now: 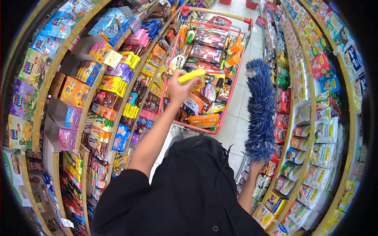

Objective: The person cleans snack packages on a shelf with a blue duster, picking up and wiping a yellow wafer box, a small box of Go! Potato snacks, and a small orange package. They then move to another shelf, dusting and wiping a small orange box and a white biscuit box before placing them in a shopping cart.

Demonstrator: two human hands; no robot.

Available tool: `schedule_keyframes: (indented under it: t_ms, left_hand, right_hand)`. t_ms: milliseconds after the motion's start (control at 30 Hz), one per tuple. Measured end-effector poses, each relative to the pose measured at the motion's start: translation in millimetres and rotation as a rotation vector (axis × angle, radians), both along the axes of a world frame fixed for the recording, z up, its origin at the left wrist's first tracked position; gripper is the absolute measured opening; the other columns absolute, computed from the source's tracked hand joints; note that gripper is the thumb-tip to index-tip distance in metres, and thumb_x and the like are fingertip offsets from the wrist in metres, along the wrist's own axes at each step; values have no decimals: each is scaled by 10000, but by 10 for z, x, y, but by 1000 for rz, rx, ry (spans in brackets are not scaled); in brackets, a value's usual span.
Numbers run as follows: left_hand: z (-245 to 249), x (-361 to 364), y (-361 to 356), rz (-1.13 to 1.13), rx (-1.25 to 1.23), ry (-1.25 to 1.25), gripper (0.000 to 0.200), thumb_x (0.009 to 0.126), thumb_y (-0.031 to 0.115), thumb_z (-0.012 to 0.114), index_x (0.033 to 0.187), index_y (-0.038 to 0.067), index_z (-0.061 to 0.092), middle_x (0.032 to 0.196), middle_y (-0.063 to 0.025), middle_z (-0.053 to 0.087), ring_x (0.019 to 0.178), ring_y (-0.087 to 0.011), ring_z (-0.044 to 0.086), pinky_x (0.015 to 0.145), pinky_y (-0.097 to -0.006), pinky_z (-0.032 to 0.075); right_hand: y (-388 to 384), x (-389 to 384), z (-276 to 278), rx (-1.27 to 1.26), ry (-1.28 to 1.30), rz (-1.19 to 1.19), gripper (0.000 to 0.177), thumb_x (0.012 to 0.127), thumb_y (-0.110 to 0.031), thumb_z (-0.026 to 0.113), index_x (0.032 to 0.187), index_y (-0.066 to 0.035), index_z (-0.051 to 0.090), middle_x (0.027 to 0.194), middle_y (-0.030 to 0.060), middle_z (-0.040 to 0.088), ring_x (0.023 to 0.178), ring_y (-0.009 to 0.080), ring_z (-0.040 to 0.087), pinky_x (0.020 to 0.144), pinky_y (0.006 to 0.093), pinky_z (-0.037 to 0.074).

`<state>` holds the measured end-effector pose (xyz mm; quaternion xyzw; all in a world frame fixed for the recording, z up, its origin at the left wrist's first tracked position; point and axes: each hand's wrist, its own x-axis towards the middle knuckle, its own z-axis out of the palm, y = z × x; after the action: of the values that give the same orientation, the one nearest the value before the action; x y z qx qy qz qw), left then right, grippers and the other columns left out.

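My left hand (179, 88) is closed around a small yellow packet (192, 75), held above the shopping cart (232, 91). Packaged snacks fill the cart, among them dark brown packs (206, 54) and an orange pack (203, 120) at the near end. Low on the right, my right hand (256, 168) grips the lower end of a duster (260, 110) with long, fluffy blue fibres. The duster points up and away from me, beside the right-hand shelves. Its handle is mostly hidden by my hand.
Shelves of biscuits and snacks (75, 92) line the left side. Bagged goods (317, 171) hang and stand along the right shelves (311, 129). A pale tiled floor (235, 114) runs between them. Red baskets (252, 4) stand at the far end of the aisle.
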<state>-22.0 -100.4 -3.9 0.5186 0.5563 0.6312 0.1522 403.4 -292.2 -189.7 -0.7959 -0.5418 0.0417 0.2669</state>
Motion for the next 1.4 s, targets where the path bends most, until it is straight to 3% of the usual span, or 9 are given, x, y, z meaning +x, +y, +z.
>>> schedule_keyframes:
  t_ms: [233, 500, 667, 700, 1000, 1133, 1233, 1267, 1400]
  left_hand:
    - [647, -608, -617, -225, -21, -1179, 416, 837, 370, 590, 1090, 44, 544, 1021, -124, 613, 924, -250, 608, 840, -379, 490]
    - [229, -293, -2311, -230, -599, -1435, 557, 853, 493, 481, 1191, 51, 490, 1118, -165, 576, 989, -308, 583, 845, -458, 473]
    - [276, 61, -3088, -682, -172, -1848, 896, 733, 764, 353, 1388, 157, 283, 1383, -220, 318, 1203, -430, 386, 932, -651, 286]
    - [265, 57, -3187, -633, -163, -1868, 880, 742, 760, 336, 1378, 152, 299, 1373, -211, 334, 1191, -421, 400, 929, -628, 308]
    - [-327, -886, -3903, -97, 258, -1504, 586, 875, 519, 389, 1306, 122, 405, 1297, -123, 446, 1177, -307, 424, 1015, -507, 274]
    - [-532, -1189, -4547, -118, 339, -1401, 520, 867, 458, 426, 1209, 72, 497, 1203, -93, 538, 1083, -280, 509, 975, -431, 361]
    - [155, -543, -4852, -70, 193, -1633, 567, 856, 499, 423, 1245, 88, 471, 1240, -115, 508, 1130, -295, 476, 975, -468, 353]
    - [-107, -548, -5038, -554, 180, -1535, 568, 855, 507, 421, 1245, 96, 468, 1243, -109, 500, 1121, -298, 481, 958, -470, 372]
    - [89, -119, -5193, 106, -3, -1573, 543, 855, 506, 421, 1203, 97, 508, 1163, -113, 560, 1067, -321, 520, 942, -480, 388]
  right_hand:
    - [234, 315, -365, 45, -91, 204, 475, 694, -153, 490, 1081, 123, 506, 1154, 299, 499, 1099, 447, 421, 1000, 454, 293]
    - [297, 57, -9, 36, 250, 160, 410, 697, -141, 516, 1043, 79, 517, 1076, 284, 526, 1027, 439, 460, 943, 457, 338]
    - [276, 340, -545, 202, -713, 534, 312, 760, -141, 564, 1014, 39, 551, 1047, 254, 549, 986, 406, 502, 845, 502, 407]
    - [266, 651, -1147, 85, -747, 565, 244, 785, -89, 547, 1003, 20, 555, 1062, 221, 552, 1029, 356, 507, 830, 492, 430]
    - [237, -2247, 1835, -216, 501, 1331, 317, 701, -269, 622, 931, -50, 616, 898, 125, 637, 825, 312, 590, 753, 406, 458]
    - [-493, -2695, 1741, -376, -179, 1552, 220, 610, -230, 603, 605, -10, 604, 623, 197, 581, 657, 374, 595, 609, 437, 490]
    - [-898, -2772, 1793, -329, 77, 1458, 235, 656, -253, 579, 634, -21, 612, 647, 215, 581, 679, 391, 587, 635, 461, 477]
    - [-1004, -2804, 1686, -365, 155, 1391, 239, 665, -257, 576, 645, -22, 614, 653, 220, 579, 685, 396, 583, 641, 467, 473]
    - [-1424, -2796, 1786, -509, 187, 1394, 235, 679, -248, 572, 673, -15, 607, 662, 234, 571, 695, 414, 568, 651, 482, 461]
